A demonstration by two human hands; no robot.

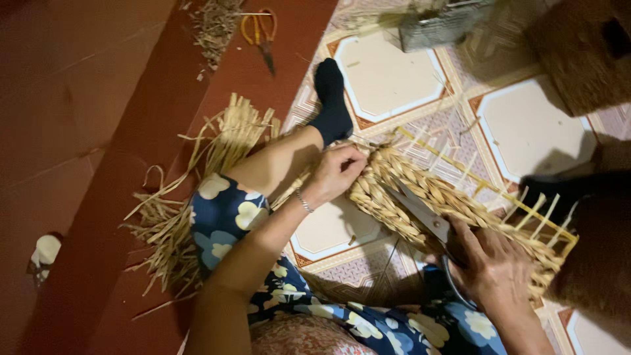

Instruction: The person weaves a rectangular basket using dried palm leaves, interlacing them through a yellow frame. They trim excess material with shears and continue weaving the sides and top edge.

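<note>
A woven straw basket piece (453, 204) with thick braided rows and upright yellow stakes lies across my lap and the tiled floor. My left hand (336, 172), a thin bracelet on its wrist, pinches the braided edge at the piece's left end. My right hand (496, 266) grips a pair of scissors (420, 212) by the handles. The blades point up-left and lie open over the braid. My black-socked foot (330, 98) rests beyond the piece.
Loose dry straw (190, 197) lies piled at my left on the red floor. Orange-handled scissors (259, 33) lie beside more straw scraps at the top. A grey woven basket (444, 23) and a brown woven one (582, 56) stand at the upper right.
</note>
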